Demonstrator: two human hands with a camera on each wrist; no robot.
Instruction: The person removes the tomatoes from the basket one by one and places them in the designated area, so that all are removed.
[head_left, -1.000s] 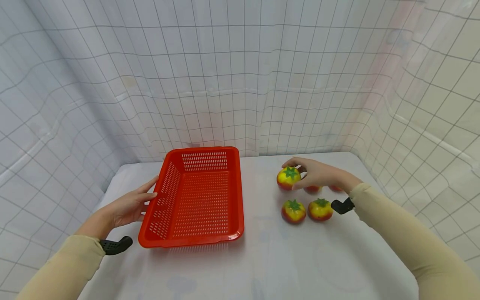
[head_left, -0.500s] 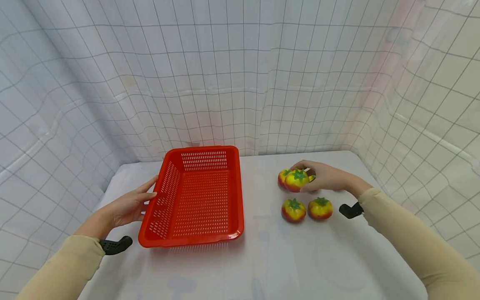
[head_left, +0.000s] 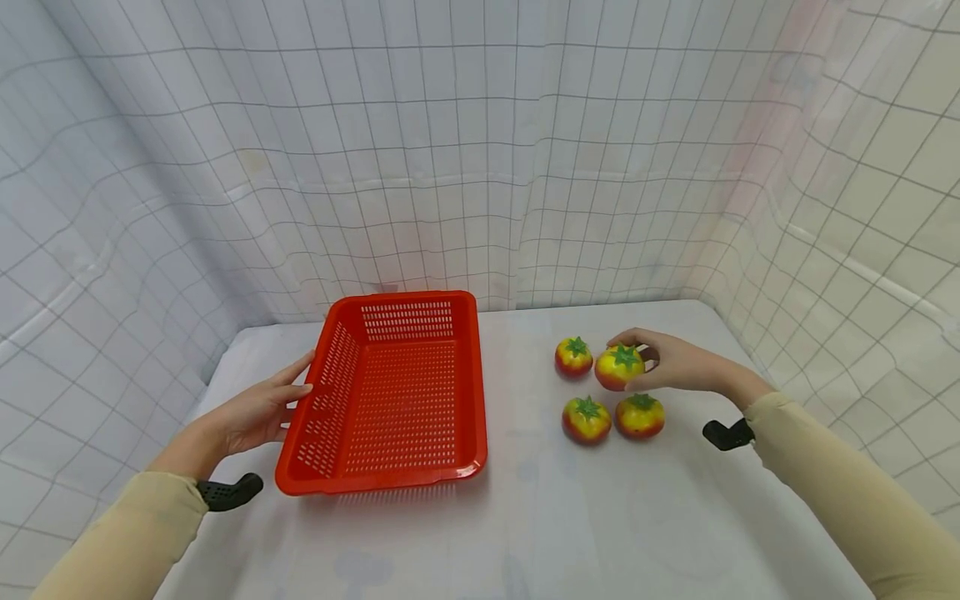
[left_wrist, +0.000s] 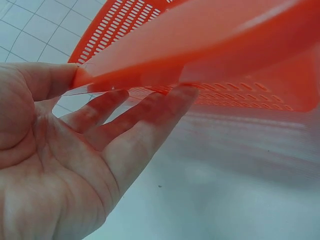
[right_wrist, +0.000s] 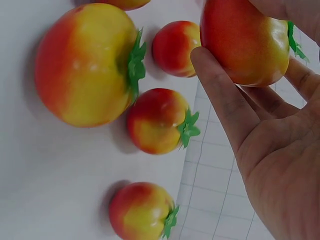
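Note:
My left hand (head_left: 258,414) is at the left side of an empty red plastic basket (head_left: 481,400). In the left wrist view its thumb is on the rim (left_wrist: 145,62) and its fingers reach under against the outer wall. My right hand (head_left: 678,362) holds a red-and-yellow toy tomato (head_left: 619,368) with a green leafy top between thumb and fingers; it appears raised off the table. Close by on the table are a back-left tomato (head_left: 573,358), a front-left tomato (head_left: 587,421) and a front-right tomato (head_left: 640,417). The right wrist view shows further tomatoes (right_wrist: 157,120) on the white surface.
A white table (head_left: 525,517) carries everything. White grid-patterned curtains (head_left: 495,167) hang behind it and on both sides. Bare tabletop lies between the basket and the tomatoes and along the front.
My right hand has moved to the right with the tomato in its grip, uncovering the back-left tomato. The left hand and the basket have hardly moved.

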